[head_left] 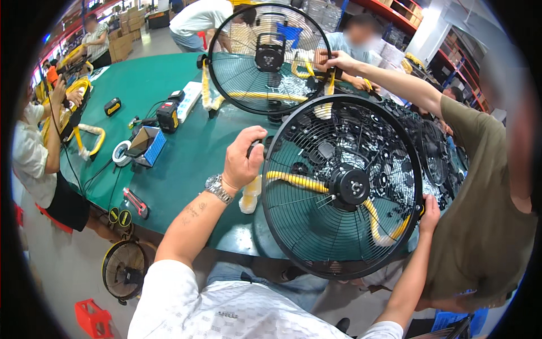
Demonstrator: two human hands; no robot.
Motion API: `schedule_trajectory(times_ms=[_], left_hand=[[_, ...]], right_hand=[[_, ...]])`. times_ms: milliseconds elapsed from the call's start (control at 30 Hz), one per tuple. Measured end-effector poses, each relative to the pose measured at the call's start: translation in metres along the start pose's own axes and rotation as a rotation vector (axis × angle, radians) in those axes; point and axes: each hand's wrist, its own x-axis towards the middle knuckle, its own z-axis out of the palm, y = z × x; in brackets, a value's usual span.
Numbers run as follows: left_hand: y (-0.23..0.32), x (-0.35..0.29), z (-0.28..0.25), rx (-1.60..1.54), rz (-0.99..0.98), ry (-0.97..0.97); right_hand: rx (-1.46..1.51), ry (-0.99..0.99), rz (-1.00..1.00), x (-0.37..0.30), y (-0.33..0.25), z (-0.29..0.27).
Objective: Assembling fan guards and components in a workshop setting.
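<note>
A large round black fan (351, 185) stands in front of me, its wire grille tilted up. Its yellow tube stand (299, 181), partly in pale wrapping, shows behind the grille. My left hand (244, 159) is closed around a black knob (255, 147) at the fan's left side. On the right side, my right hand (430, 213) is closed at the rim, with the fingertips partly hidden. Beyond it stands a second black fan (270, 59) on a wrapped yellow stand; the hand of a co-worker (341, 62) in an olive shirt touches its right side.
On the green table (186, 186) lie a blue box (148, 146), a tape roll (121, 153), a power tool (167, 116), a battery (112, 107) and a red cutter (135, 202). Black parts (389, 130) pile up at right. A floor fan (125, 270) and red stool (93, 318) stand lower left.
</note>
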Motion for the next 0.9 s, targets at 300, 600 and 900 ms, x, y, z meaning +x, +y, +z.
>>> schedule_trajectory(times_ms=[300,600,900], left_hand=[[0.033,0.062,-0.014,0.227,-0.662,-0.337],[-0.002,-0.006,0.012,0.055,0.025,0.068],[0.023,0.057,-0.01,0.121,-0.752,-0.512]], right_hand=[[-0.007,-0.105,-0.034,-0.01,-0.018,-0.008],[-0.057,-0.321,0.709,0.042,-0.024,-0.01],[-0.155,-0.053,-0.167,-0.009,-0.022,-0.007]])
